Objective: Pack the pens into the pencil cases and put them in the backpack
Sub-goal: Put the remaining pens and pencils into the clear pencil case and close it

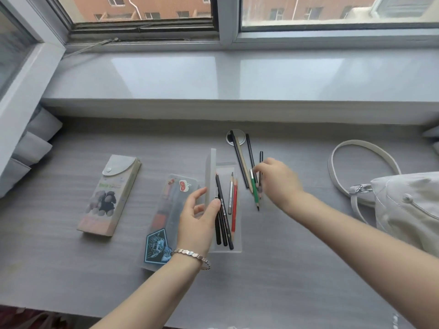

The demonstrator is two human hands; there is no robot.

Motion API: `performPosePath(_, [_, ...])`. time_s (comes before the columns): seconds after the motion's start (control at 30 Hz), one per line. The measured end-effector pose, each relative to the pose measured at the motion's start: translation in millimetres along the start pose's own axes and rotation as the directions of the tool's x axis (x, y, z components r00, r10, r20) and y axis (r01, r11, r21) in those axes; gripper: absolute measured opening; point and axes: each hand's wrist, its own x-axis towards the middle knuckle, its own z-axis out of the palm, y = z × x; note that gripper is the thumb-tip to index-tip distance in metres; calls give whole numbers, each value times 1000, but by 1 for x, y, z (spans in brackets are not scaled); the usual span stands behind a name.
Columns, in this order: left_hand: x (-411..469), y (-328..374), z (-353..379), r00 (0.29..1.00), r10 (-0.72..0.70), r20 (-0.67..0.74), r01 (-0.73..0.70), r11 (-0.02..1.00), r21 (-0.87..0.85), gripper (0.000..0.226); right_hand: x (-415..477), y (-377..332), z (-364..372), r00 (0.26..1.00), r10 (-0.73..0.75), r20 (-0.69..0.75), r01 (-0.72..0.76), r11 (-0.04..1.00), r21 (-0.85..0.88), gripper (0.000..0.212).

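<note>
Pinching the raised lid (210,172) of the open pencil case (238,243) between thumb and curled fingers, the left hand (197,219) is seen near the middle of the desk (261,281), and a silver bracelet (192,255) is worn on its wrist. The lid is held upright along the case's nine o'clock side. Inside the tray, several black pencils (223,222) are laid lengthwise, with a grey pencil (231,195) and a red pencil (234,210) just beside them at three o'clock. The right hand (278,181), blurred, is placed at two o'clock from the case; its fingers are curled down, and a green pencil (255,193) appears to be pinched by its upper end, point turned toward six o'clock. A small bunch of loose pencils (241,162), black and plain wood, is spread on the desk at eleven o'clock from that hand, their far ends lying across a round cable grommet (241,136). At nine o'clock from the left hand, touching the open case, a closed translucent case with stickers (171,210) is found, and farther that way a case with a snap flap (111,193) is laid flat. The pale backpack (408,210) is set at three o'clock, well apart from the cases, its strap (361,141) looped on the desk. At twelve o'clock the desk is bounded by a grey sill (213,77) under a window (142,10).
</note>
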Motion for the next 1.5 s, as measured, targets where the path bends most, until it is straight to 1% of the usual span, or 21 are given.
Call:
performPosePath(0.07, [1,2,-2,1000,7,12,-7,1000,11,25,15,15,4,984,-108,139,148,937,-318,37])
performPosePath(0.13, [3,3,-4,1000,6,10,-6,1000,4,24,26,26,8,937,-218,274,330,814,-479,34])
performPosePath(0.3, [8,8,-10,1000,-9,-3,9,1000,-3,27,44,39,-4,733,-516,443,664,403,-630,15])
performPosePath(0.37, [12,9,-10,1000,-18,-6,18,1000,-8,27,51,40,-10,679,-552,483,708,322,-629,20])
performPosePath(0.47, [20,11,-8,1000,-31,-6,31,999,-17,26,67,45,-14,689,-460,560,725,426,-541,17])
performPosePath(0.57, [27,14,-4,1000,-29,-8,29,999,-21,26,84,51,-14,708,-400,582,701,497,-512,49])
performPosePath(0.63, [30,16,-3,1000,-28,-7,27,999,-30,24,93,49,-13,712,-422,560,699,493,-518,55])
performPosePath(0.77, [31,16,-1,999,-35,-6,35,999,-20,26,99,45,-3,710,-424,562,704,456,-545,34])
performPosePath(0.83, [29,15,-2,999,-46,-9,46,999,-26,26,96,49,-4,672,-458,582,740,391,-547,24])
performPosePath(0.93, [26,13,-5,999,-52,-5,52,998,-19,25,78,61,-16,577,-625,525,789,262,-556,10])
performPosePath(0.97, [26,12,-7,999,-52,-4,52,999,-13,24,70,62,-23,550,-656,517,805,252,-537,16])
performPosePath(1.03, [24,12,-10,998,-56,-8,56,998,-4,24,54,65,-29,554,-726,407,811,360,-462,20])
performPosePath(1.07, [24,11,-11,998,-57,-13,57,998,-2,24,47,63,-28,596,-752,284,784,467,-410,18])
performPosePath(1.1, [22,10,-12,998,-56,-12,56,998,2,25,38,58,-26,695,-707,134,705,632,-320,15])
performPosePath(1.17, [19,8,-12,998,-55,-17,55,998,3,26,24,37,-21,915,-391,-98,392,920,-5,8])
performPosePath(1.2, [17,8,-12,998,-56,-18,56,998,0,25,15,24,-17,978,-187,-92,204,953,226,10])
performPosePath(1.23, [14,8,-11,998,-56,-17,56,998,-4,26,6,8,-16,999,-32,1,28,888,459,12])
performPosePath(1.3, [10,6,-8,998,-60,-9,60,998,-10,27,-8,-27,-8,974,115,194,-225,561,796,13])
performPosePath(1.33, [7,6,-6,998,-58,-3,58,998,-11,27,-13,-42,-3,952,161,260,-305,440,845,17])
performPosePath(1.37, [4,5,-3,998,-55,0,55,998,-8,27,-18,-54,3,932,199,304,-360,387,849,23])
performPosePath(1.5, [-5,3,4,999,-48,3,48,998,-51,29,-31,-85,25,911,288,296,-405,481,778,24])
